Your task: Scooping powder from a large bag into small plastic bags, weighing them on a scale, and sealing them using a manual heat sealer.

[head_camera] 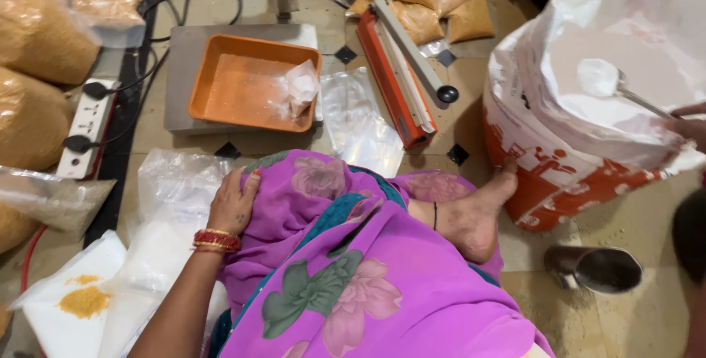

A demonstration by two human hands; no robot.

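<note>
She sits on the floor, her left hand (234,203) lying flat and slack on her knee against the purple flowered cloth (346,255), fingers loose, gripping nothing; just beside it lies a heap of clear plastic bags (173,189); her right hand (690,124), barely in view at the frame's edge, is closed around the handle of a metal spoon (610,82) heaped with white powder, held over the open white sack (588,108) that stands just past her bare foot (474,215); ahead of her an orange tray (246,86) sits on a grey scale (184,56), with an orange bag sealer (401,71) to its right; a steel cup (599,270) lies on its side near the sack
</note>
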